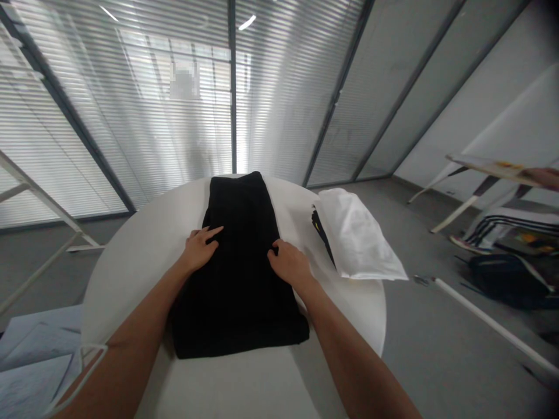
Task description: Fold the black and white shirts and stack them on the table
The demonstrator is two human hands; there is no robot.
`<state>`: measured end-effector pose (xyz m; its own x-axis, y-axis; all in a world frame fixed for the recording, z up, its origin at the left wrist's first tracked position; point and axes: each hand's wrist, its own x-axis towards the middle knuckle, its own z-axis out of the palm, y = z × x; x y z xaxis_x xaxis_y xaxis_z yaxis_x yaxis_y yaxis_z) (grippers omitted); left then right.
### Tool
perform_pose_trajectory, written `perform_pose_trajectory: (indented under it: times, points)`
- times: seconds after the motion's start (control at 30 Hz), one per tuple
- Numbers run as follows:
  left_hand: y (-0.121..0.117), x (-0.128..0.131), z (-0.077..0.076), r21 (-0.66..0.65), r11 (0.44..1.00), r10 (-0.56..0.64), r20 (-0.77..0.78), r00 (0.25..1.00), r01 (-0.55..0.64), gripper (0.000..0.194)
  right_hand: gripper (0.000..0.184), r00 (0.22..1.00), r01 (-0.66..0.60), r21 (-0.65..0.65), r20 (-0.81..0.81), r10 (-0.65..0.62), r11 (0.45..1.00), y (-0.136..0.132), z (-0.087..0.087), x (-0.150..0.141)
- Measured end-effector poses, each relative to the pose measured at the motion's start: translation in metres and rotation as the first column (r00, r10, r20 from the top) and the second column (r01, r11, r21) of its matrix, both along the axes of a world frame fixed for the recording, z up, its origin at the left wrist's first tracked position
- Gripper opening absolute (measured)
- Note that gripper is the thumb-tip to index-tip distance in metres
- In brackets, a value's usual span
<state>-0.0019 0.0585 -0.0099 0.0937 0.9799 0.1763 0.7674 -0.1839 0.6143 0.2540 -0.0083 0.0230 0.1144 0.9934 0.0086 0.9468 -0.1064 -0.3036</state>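
Observation:
A folded black garment lies lengthwise on a round white table; its exact kind does not show. My left hand rests at its left edge, index finger stretched over the cloth and thumb apart. On the opposite edge, my right hand has its fingers curled with thumb and index close together, pinching the black cloth. To the right of that hand, a folded white cloth or bag lies on the table, with something black showing under its left side.
Papers are at the lower left beside a white frame. Glass partitions with blinds stand behind the table. At right are another table, part of a person's hand, a dark bag and a white pole.

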Motion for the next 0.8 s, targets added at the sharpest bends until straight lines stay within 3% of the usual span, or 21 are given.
perform_pose_trajectory:
  times: [0.2, 0.37, 0.43, 0.5, 0.6, 0.7, 0.8]
  points:
    - [0.004, -0.007, -0.001, 0.054, 0.997, -0.052, 0.068, 0.996, 0.049, 0.079, 0.032, 0.999, -0.032, -0.016, 0.015, 0.032, 0.999, -0.001, 0.004, 0.0]
    - [-0.002, -0.006, 0.012, 0.01, 0.985, 0.172, -0.131, 0.976, -0.172, 0.073, 0.033, 1.0, -0.02, -0.028, 0.012, 0.021, 0.999, -0.001, 0.004, 0.0]
    - [-0.007, -0.011, 0.02, -0.053, 0.973, 0.215, -0.158, 0.964, -0.226, 0.067, 0.034, 1.0, -0.007, -0.013, 0.018, 0.007, 1.0, -0.002, 0.003, 0.0]
    - [-0.012, -0.018, 0.027, -0.199, 0.954, 0.206, -0.119, 0.971, -0.227, 0.068, 0.037, 0.999, 0.01, 0.008, 0.03, -0.01, 1.0, -0.003, 0.003, -0.001]
    - [-0.022, -0.026, 0.037, -0.406, 0.909, 0.112, 0.025, 0.993, -0.092, 0.069, 0.041, 0.999, 0.009, 0.009, 0.049, -0.01, 1.0, -0.004, 0.004, -0.003]
    - [-0.034, -0.027, 0.048, -0.451, 0.886, 0.021, 0.275, 0.961, 0.109, 0.07, 0.041, 0.998, -0.014, -0.013, 0.06, 0.015, 1.0, -0.004, 0.005, -0.003]
    - [-0.044, -0.027, 0.061, -0.502, 0.835, 0.031, 0.453, 0.891, 0.226, 0.074, 0.04, 0.997, -0.033, -0.016, 0.065, 0.034, 0.999, -0.004, 0.005, -0.001]
